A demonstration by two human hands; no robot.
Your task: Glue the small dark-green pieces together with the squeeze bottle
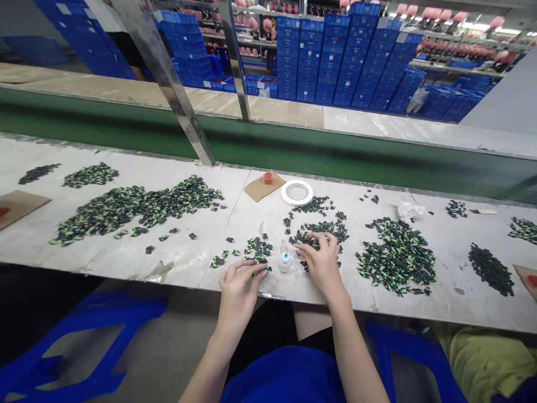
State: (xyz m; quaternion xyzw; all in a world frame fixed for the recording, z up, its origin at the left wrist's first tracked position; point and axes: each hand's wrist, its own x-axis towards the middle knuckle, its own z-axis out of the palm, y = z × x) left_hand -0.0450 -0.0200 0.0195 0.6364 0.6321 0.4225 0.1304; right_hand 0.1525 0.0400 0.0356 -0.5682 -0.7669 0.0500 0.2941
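Observation:
My left hand (240, 284) rests at the near edge of the white worktable (188, 254). Its fingers are curled round small dark-green parts beside a little cluster of them (257, 250). My right hand (321, 260) lies palm down on another patch of the same parts (321, 229), its fingers bent over them; what they hold is hidden. Between the two hands stands a small white bottle with a blue tip (285, 261).
Big heaps of green-and-black parts lie to the left (130, 207) and right (396, 257). A white tape ring (297, 193) and an orange cap on cardboard (268, 178) sit farther back. A green conveyor belt (335, 154) runs behind. Blue crates (335, 56) are stacked beyond. Blue stools stand below.

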